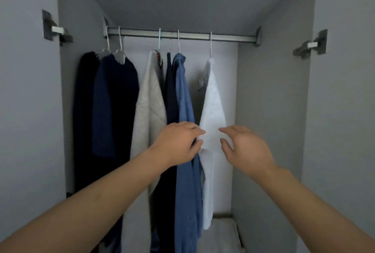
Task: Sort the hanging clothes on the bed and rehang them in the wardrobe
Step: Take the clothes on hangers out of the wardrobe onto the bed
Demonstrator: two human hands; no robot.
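Here, head view, looking straight into an open wardrobe [274, 110] with grey inner walls. Left hand [178, 143] at centre, pinching the near edge of a white garment [213, 114] between thumb and fingertips; right hand [243, 147] at 3 o'clock of that edge, spread wide, fingers relaxed, holding nothing, just short of the cloth. White garment hung on a white hanger [211, 45] from the rail [182, 36] at 12 o'clock, last in the row and apart from its neighbours. At 9 o'clock of it, in order: blue shirt [184, 98], a dark piece behind it, cream garment [150, 106], then navy garment [113, 98] and a black one [85, 100] at the far left.

Judged risks: a downward tug on the pinched edge, likely to slide the thin cloth off one hanger shoulder or tip the hook off the rail; the blue shirt, close against the left hand, liable to be dragged along and bunched.

Surface and room: pale shelf or floor [225, 230] dimly seen at 6 o'clock beneath the hems, detail unclear; metal hinges [54, 29] on the side panels at 9 and 3 o'clock, doors open; sloped grey ceiling above the rail. Bed not in view.
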